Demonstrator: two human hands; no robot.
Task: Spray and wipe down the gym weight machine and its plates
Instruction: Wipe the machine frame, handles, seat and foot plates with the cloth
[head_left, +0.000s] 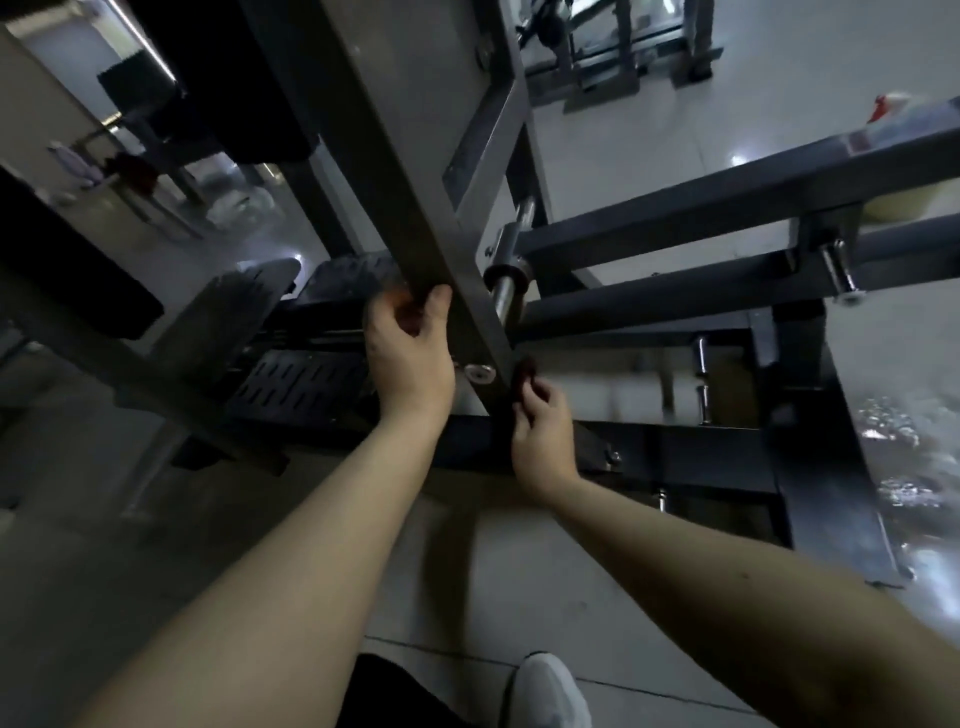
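One big weight machine (675, 218) fills most of what we see, w/ dark beams & a long gray bar (395, 171) that slants down the middle. Left of the bar sit the black plates (306, 374) w/ little slots in them; no hand is near them. Our left hand (410, 348) is wrapped round the gray bar, fingers curled behind it & thumb in front, prob. to hold steady. Our right hand (543, 431) is lower, just by the bar's bottom end, & its fingertips pinch a small dark cloth (523, 376) that touches the bar's edge. A round bolt (479, 372) sits between the two hands. We think the job is in the wipe part & not far along. Only this low bit of the bar has the cloth on it, & we can't tell which parts got sprayed or are clean. The beams, shiny pegs (506, 296) & plates prob. are left to do.
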